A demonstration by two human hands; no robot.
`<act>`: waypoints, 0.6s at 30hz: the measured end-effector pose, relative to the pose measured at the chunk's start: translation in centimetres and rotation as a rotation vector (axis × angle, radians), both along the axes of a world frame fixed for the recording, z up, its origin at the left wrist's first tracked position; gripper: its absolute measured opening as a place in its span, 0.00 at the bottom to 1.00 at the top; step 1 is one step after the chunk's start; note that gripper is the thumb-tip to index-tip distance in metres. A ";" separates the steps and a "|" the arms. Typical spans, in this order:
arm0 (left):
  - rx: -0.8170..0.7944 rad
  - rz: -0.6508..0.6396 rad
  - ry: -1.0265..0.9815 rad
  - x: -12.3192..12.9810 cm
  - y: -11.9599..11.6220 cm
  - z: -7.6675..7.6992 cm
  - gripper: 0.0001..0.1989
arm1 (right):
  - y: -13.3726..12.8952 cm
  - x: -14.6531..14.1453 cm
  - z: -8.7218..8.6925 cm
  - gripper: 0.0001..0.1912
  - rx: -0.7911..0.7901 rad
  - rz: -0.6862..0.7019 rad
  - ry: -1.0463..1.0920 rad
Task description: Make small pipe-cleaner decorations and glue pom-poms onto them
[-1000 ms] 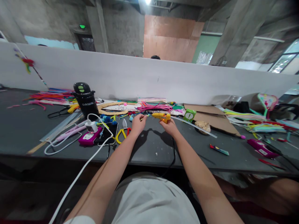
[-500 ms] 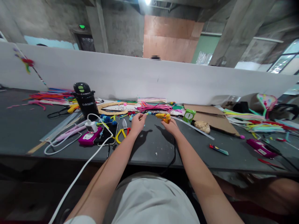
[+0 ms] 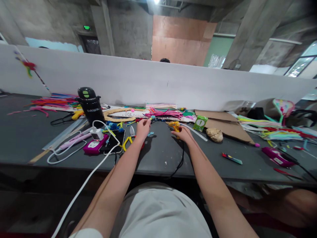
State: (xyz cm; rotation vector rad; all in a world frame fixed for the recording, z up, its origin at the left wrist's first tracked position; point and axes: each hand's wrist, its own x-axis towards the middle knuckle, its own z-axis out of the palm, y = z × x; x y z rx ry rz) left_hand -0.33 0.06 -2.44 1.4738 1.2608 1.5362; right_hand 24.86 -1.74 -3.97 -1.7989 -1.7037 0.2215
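My right hand (image 3: 183, 133) is wrapped round the grip of a yellow hot glue gun (image 3: 174, 125), its black cord running down to the table's front edge. A long translucent glue stick (image 3: 195, 132) extends to the right behind that hand. Pinched in my left hand (image 3: 143, 129) is a small piece of craft work with a pale blue and yellowish tip (image 3: 153, 117); its exact kind is too small to make out. Light blue bits (image 3: 150, 134) lie on the table beside my left hand. Yellow-handled pliers (image 3: 128, 141) rest left of my left wrist, partly covered by it.
At the left stand a black bottle (image 3: 90, 107) and a magenta box (image 3: 95, 144) with a white charger. Pink pipe cleaners (image 3: 167, 113) lie at the back. To the right are a green box (image 3: 200, 123), a tan lump (image 3: 214, 135), cardboard (image 3: 228, 127) and a cutter (image 3: 232, 158).
My right hand has turned the glue gun and drawn slightly down, and its cord has shifted. My left hand has moved a little left and up with the small piece.
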 end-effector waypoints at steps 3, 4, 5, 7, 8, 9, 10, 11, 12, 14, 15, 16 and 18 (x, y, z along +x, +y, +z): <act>-0.012 0.018 0.002 -0.2 0.1 0.0 0.16 | -0.6 1.0 1.0 0.21 -0.063 -0.115 0.025; -0.017 0.020 -0.004 -0.2 0.1 0.0 0.16 | -0.9 1.4 1.4 0.21 -0.094 -0.122 0.040; -0.019 0.021 -0.010 -0.2 0.1 0.0 0.16 | -1.3 1.7 1.8 0.22 -0.123 -0.098 0.060; -0.020 0.017 -0.021 -0.2 0.0 0.0 0.16 | -2.3 2.1 2.7 0.23 -0.205 0.105 0.115; -0.020 0.012 -0.027 -0.1 0.0 0.0 0.16 | -2.8 2.0 3.0 0.23 -0.272 0.262 0.157; -0.019 0.008 -0.032 -0.1 0.0 0.0 0.16 | -3.3 1.7 3.3 0.22 -0.366 0.436 0.209; -0.019 0.005 -0.039 -0.1 0.0 0.0 0.15 | -3.6 1.1 3.4 0.20 -0.457 0.587 0.270; -0.018 0.005 -0.049 -0.1 0.0 0.0 0.15 | -3.8 0.3 3.5 0.19 -0.537 0.695 0.313; -0.014 0.008 -0.062 -0.1 0.0 0.0 0.15 | -3.7 -0.7 3.4 0.19 -0.580 0.775 0.325; -0.006 0.018 -0.089 -0.2 0.0 0.1 0.14 | -2.9 -2.9 2.8 0.20 -0.548 0.820 0.296; -0.003 0.022 -0.102 -0.2 0.0 0.1 0.14 | -2.2 -4.0 2.5 0.19 -0.494 0.791 0.243; -0.001 0.021 -0.114 -0.3 0.0 0.1 0.13 | -1.4 -5.1 2.1 0.18 -0.423 0.746 0.158; 0.004 0.015 -0.125 -0.4 0.1 0.1 0.13 | 0.1 -6.9 1.5 0.18 -0.236 0.630 -0.007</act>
